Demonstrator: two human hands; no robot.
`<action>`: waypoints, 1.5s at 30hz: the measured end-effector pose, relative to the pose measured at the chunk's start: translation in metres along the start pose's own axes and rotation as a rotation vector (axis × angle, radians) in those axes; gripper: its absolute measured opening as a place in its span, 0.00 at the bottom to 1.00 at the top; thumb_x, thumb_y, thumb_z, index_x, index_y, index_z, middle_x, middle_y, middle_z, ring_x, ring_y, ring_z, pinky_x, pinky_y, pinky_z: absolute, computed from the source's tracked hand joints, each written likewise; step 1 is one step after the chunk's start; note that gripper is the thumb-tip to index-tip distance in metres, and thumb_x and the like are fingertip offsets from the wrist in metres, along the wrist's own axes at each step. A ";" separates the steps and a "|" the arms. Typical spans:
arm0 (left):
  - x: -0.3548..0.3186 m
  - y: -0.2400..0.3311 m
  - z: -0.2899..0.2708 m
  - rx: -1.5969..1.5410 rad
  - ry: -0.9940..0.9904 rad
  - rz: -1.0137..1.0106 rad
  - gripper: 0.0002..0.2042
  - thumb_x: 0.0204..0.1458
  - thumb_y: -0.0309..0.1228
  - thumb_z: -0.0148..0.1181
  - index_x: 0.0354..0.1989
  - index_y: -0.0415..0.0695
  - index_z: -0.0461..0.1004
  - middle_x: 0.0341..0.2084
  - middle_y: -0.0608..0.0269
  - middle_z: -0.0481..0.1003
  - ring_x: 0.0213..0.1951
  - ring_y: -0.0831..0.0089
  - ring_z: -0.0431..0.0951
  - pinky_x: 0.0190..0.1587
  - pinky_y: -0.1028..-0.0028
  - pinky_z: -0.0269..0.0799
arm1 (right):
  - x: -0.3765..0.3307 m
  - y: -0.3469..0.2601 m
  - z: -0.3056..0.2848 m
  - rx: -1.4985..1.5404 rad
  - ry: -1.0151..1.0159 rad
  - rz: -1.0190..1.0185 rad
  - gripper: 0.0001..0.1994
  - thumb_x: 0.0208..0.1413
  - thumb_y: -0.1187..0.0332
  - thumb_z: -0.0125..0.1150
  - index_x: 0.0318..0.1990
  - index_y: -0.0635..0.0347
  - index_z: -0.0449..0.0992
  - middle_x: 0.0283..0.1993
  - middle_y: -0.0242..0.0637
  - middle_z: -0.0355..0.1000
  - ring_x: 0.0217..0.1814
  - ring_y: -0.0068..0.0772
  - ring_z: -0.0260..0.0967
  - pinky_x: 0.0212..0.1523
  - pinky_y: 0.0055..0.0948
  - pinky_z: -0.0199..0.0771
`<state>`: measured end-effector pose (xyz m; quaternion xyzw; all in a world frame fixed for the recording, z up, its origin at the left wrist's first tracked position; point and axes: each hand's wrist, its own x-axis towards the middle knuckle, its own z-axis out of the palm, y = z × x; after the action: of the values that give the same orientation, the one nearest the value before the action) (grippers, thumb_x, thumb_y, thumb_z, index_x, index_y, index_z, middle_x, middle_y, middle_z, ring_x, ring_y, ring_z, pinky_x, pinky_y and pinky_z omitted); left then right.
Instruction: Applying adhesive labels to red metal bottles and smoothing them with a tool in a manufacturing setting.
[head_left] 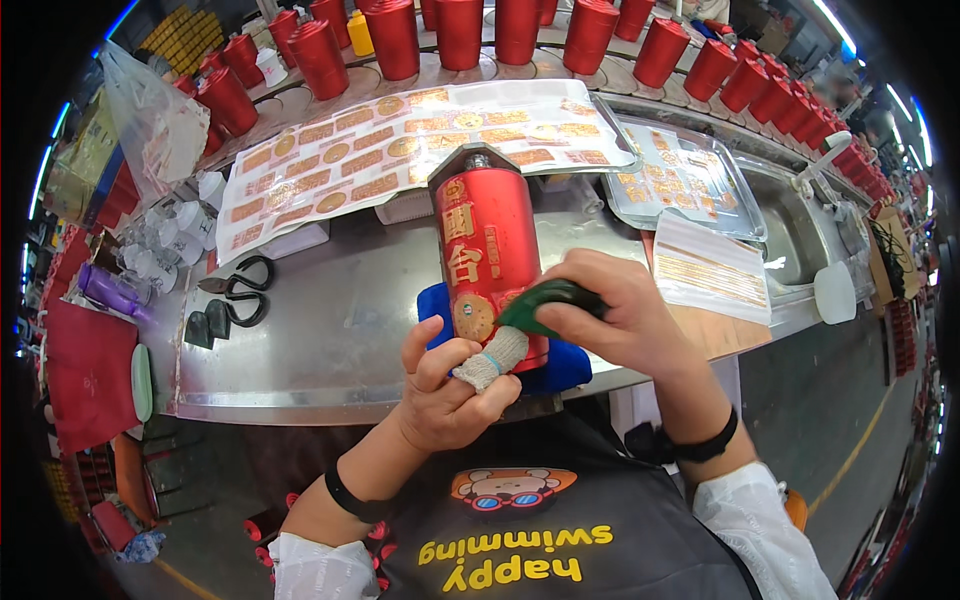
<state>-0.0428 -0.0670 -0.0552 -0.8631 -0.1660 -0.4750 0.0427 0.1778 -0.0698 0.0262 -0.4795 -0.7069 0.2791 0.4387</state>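
A red cylindrical bottle (487, 245) with gold characters and a round gold sticker near its base stands tilted over a blue pad (556, 366) at the bench's near edge. My left hand (452, 385), one finger wrapped in white gauze, grips the bottle's bottom end. My right hand (608, 312) presses a dark green scraper (545, 300) against the bottle's lower side, next to the round sticker.
Sheets of gold stickers (400, 140) lie on the steel bench (330, 330), with more in a clear tray (685, 180). Black scissors (240, 290) and two dark scrapers (205, 325) lie at left. Several red bottles (460, 35) line the conveyor behind.
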 end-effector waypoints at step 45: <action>0.014 0.003 -0.021 0.037 -0.197 0.022 0.16 0.51 0.39 0.58 0.47 0.48 0.74 0.41 0.57 0.73 0.49 0.62 0.68 0.65 0.46 0.42 | -0.016 0.013 0.010 -0.119 0.099 -0.457 0.15 0.39 0.73 0.69 0.39 0.53 0.78 0.34 0.33 0.69 0.38 0.39 0.66 0.42 0.36 0.63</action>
<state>-0.0526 -0.0711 -0.0320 -0.9065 -0.1685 -0.3842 0.0472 0.1766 -0.0792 0.0051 -0.3454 -0.7898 0.1066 0.4955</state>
